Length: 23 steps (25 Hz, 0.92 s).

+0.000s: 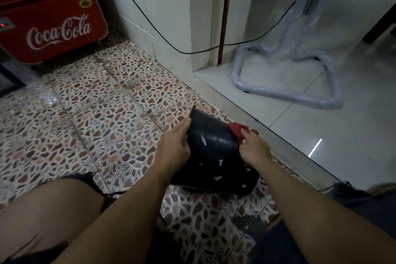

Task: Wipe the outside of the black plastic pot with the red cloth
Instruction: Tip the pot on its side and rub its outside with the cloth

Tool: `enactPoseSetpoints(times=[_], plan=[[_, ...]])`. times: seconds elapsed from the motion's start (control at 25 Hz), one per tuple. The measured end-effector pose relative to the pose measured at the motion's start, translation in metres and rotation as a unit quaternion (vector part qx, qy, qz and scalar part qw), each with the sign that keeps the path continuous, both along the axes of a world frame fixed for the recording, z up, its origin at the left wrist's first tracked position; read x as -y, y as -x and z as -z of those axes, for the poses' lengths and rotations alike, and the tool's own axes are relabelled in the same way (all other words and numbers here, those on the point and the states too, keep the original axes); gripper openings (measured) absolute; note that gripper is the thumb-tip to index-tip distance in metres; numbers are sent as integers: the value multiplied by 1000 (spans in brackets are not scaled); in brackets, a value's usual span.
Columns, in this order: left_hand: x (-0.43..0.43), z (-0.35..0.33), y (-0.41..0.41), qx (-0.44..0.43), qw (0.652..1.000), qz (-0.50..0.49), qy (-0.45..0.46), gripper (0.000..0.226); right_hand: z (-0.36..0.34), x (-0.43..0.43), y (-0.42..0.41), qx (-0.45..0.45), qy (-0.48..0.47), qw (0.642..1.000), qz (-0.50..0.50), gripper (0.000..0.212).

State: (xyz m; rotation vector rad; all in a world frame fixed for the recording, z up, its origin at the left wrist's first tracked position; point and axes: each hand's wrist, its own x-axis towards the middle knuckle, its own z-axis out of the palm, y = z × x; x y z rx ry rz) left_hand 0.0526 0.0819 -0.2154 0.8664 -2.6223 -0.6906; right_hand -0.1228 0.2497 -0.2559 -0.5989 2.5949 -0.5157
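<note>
The black plastic pot (pixel 214 152) lies tilted on its side on the pebble-patterned floor, its narrow base pointing away from me and its wide rim toward my knees. Small cut-out holes show on its wall. My left hand (pixel 176 146) grips the pot's left side, thumb on top. My right hand (pixel 254 148) presses the bunched red cloth (pixel 239 134) against the pot's upper right side, near the base. Most of the cloth is hidden behind my fingers and the pot.
A red Coca-Cola cooler (pixel 51 28) stands at the back left. A white wall corner (pixel 171 17) with a black cable (pixel 162 36) is behind. A plastic-wrapped metal stand (pixel 289 92) sits on the raised white tile floor, right. My bare knees frame the bottom.
</note>
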Motion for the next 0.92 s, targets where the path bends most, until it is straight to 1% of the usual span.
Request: enactPoseSetpoints(times=[0.08, 0.16, 0.24, 0.28, 0.32, 0.4, 0.44, 0.52, 0.6, 0.68, 0.76, 0.84, 0.92], plan=[[-1, -5, 5, -1, 1000, -7, -16, 50, -15, 11, -18, 17, 51, 998, -41, 52], [-2, -10, 11, -30, 998, -26, -58, 40, -27, 25, -44, 32, 113, 986, -121, 49], [-4, -11, 15, -73, 989, -64, -111, 33, -31, 30, -68, 24, 143, 970, -195, 47], [-4, -11, 16, -86, 985, -77, -126, 33, -29, 26, -71, 12, 143, 967, -212, 48], [-2, -8, 17, -90, 983, -86, -136, 33, -23, 20, -66, -1, 127, 970, -207, 48], [1, -3, 13, -82, 980, -102, -152, 36, -3, -3, -46, -6, 48, 990, -136, 49], [0, -1, 9, -84, 977, -107, -163, 38, 4, -15, -33, 14, 6, 996, -90, 50], [-3, 0, 6, -97, 971, -117, -184, 38, 6, -22, -19, 66, -23, 997, -39, 52], [-2, 1, 9, -107, 963, -137, -205, 37, -1, 2, -29, 60, -3, 997, -57, 52], [3, 1, 13, -107, 957, -149, -227, 36, -13, 37, -53, 38, 45, 991, -119, 52], [7, 4, 16, -117, 950, -153, -245, 36, -25, 60, -78, 42, 104, 979, -173, 53], [10, 7, 16, -127, 942, -148, -275, 35, -28, 55, -89, 33, 148, 969, -197, 56], [16, 8, 22, -119, 932, -146, -310, 34, -23, 29, -80, -3, 153, 971, -182, 60]])
